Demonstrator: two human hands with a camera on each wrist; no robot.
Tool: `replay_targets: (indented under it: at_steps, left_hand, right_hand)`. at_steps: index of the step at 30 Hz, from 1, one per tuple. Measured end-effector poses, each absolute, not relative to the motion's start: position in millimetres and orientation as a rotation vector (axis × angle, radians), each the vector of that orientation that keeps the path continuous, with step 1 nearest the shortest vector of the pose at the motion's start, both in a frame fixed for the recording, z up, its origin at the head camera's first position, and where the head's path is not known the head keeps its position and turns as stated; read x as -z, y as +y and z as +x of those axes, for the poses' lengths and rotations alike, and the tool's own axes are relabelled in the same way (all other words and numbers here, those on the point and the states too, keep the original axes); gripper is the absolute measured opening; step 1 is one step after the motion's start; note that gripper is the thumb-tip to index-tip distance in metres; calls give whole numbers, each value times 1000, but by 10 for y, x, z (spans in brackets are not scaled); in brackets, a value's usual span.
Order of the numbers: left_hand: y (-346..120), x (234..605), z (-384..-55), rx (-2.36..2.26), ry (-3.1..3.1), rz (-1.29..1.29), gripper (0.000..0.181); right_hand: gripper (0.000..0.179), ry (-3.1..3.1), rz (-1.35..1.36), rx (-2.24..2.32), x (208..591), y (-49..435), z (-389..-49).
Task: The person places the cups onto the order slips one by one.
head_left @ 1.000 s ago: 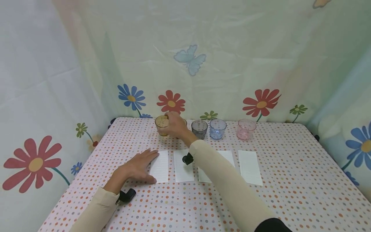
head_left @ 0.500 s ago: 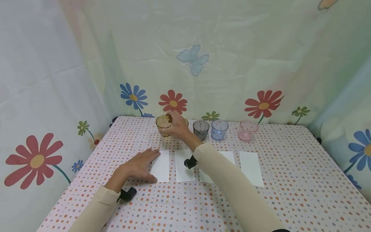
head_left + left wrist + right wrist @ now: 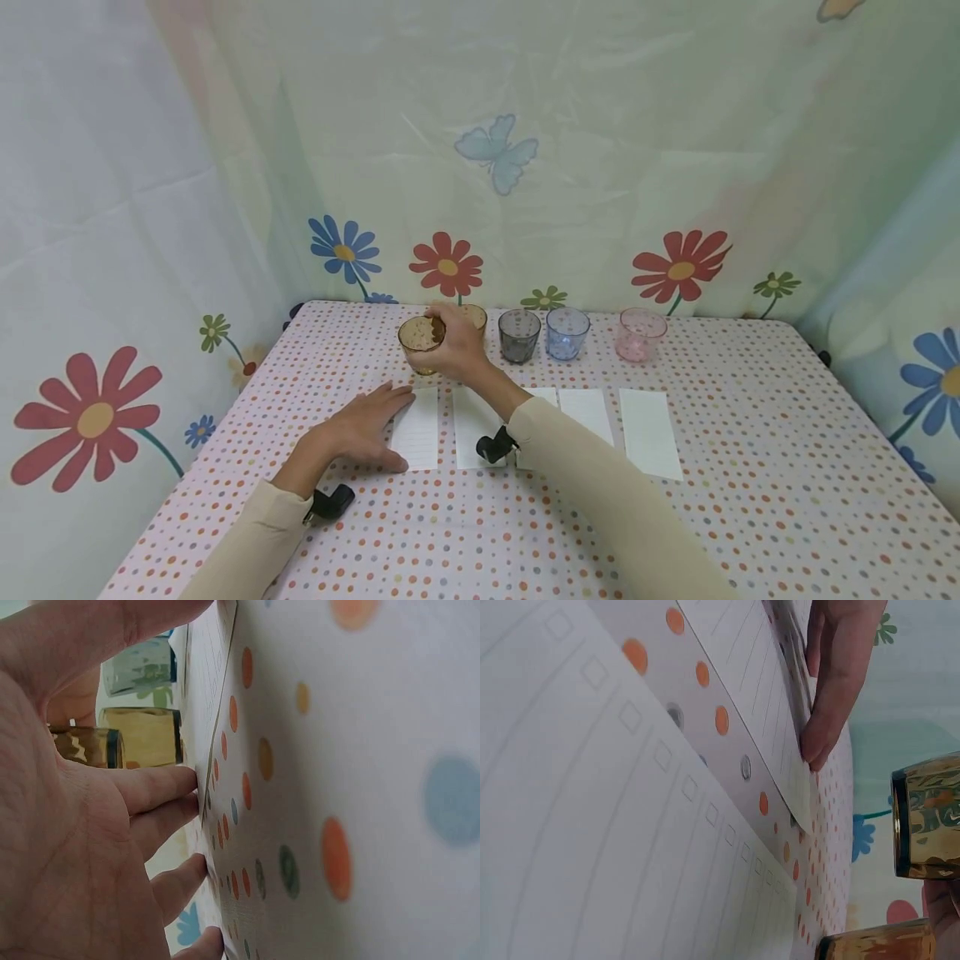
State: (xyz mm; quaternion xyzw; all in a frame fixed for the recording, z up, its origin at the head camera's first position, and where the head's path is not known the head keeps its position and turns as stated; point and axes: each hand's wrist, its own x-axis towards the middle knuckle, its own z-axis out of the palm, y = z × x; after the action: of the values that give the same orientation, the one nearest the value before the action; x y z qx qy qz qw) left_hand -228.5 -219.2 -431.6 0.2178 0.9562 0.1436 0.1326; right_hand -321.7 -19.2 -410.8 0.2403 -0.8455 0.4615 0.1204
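Observation:
My right hand (image 3: 456,346) grips an amber glass (image 3: 415,340) near the back left of the table. In the right wrist view the gripped glass (image 3: 930,817) hangs clear of the tabletop, partly cut off by the frame edge. Partly hidden behind that hand stands a second amber glass (image 3: 475,317). My left hand (image 3: 358,429) lies with spread, straight fingers at the left edge of the leftmost lined paper sheet (image 3: 420,429). In the left wrist view, fingertips (image 3: 184,780) of this hand touch the sheet's edge.
Along the back edge stand a grey glass (image 3: 519,337), a blue glass (image 3: 567,335) and a pink glass (image 3: 640,335). Several more paper sheets, such as the rightmost sheet (image 3: 651,433), lie in a row in front. A printed curtain (image 3: 360,125) hangs behind the dotted table (image 3: 772,467).
My right hand has drawn the amber glass toward me, away from the back edge, uncovering more of the second amber glass. The left hand has stayed in place.

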Motion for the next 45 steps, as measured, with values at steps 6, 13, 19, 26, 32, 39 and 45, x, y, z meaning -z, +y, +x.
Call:
replay_targets:
  at_steps: [6,13,19,26,32,39,45]
  left_hand:
    - [-2203,4327,-2264,-429,2774,639,108]
    - [-2201,4350,-2259,-423,2771,623,112]
    - [-2202,4350,-2258,-450,2768,622,117]
    - [-2242,4358,-2267,-497,2775,653,123]
    - [-2289,4371,-2270,-522,2768,622,120]
    - [-2324,4367,-2316,-471,2787,607,120]
    - [-2333,4362,-2327,-529,2770,593,123]
  right_hand:
    - [69,-2472,720,-1355,4204,-185,-3127]
    - [71,-2512,773,-1395,4251,-173,-2968]
    - [68,-2527,868,-1406,4287,-164,-2859]
    - [65,-2604,897,-1434,4295,-152,-2777]
    - [63,-2638,930,-1440,4310,-153,-2742]
    - [66,-2663,987,-1469,4326,-165,-2731]
    - [72,-2688,1008,-1441,4324,-186,-2691]
